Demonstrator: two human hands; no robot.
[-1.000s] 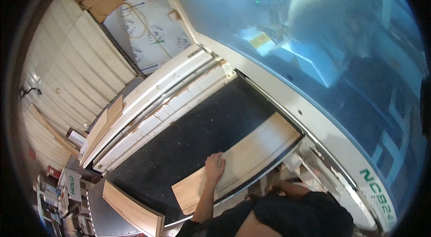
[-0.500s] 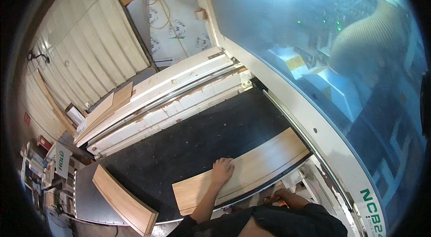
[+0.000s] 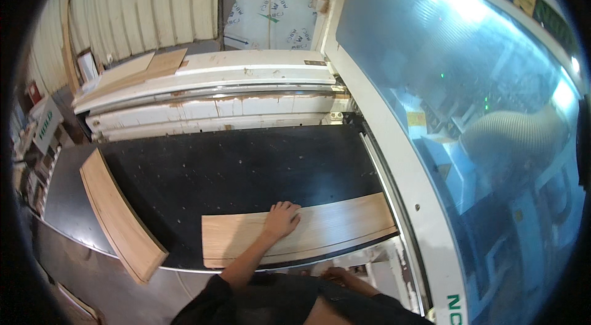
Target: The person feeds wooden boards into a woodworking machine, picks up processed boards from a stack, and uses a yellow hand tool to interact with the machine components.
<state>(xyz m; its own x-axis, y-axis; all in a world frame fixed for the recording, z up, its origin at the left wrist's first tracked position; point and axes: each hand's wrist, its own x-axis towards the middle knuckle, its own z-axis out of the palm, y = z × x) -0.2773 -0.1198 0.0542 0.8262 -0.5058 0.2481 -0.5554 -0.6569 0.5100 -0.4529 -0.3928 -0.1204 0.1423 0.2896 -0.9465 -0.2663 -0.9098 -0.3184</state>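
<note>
A curved wooden board point(image 3: 345, 223) with a pale grain face lies along the near edge of the black machine table point(image 3: 246, 165). My left hand point(image 3: 283, 219) is on top of it, left of its middle, with the fingers bent over its far edge. My right hand point(image 3: 337, 276) is low beside my body, past the table's near edge. It is partly hidden, and what its fingers hold, if anything, does not show. To the left, a second curved wooden board point(image 3: 120, 214) lies slanting, its near end sticking out over the table edge.
A machine housing with a blue see-through cover point(image 3: 455, 79) stands at the right, with a ribbed hose point(image 3: 517, 140) inside. Behind the table runs a white beam point(image 3: 246, 66) with flat wooden pieces point(image 3: 132, 72) on it. A ribbed metal wall point(image 3: 148, 2) stands behind at the left.
The view has turned, so the table now looks more level. My left hand stays on the board's far edge. My right hand appears drawn in closer to my body.
</note>
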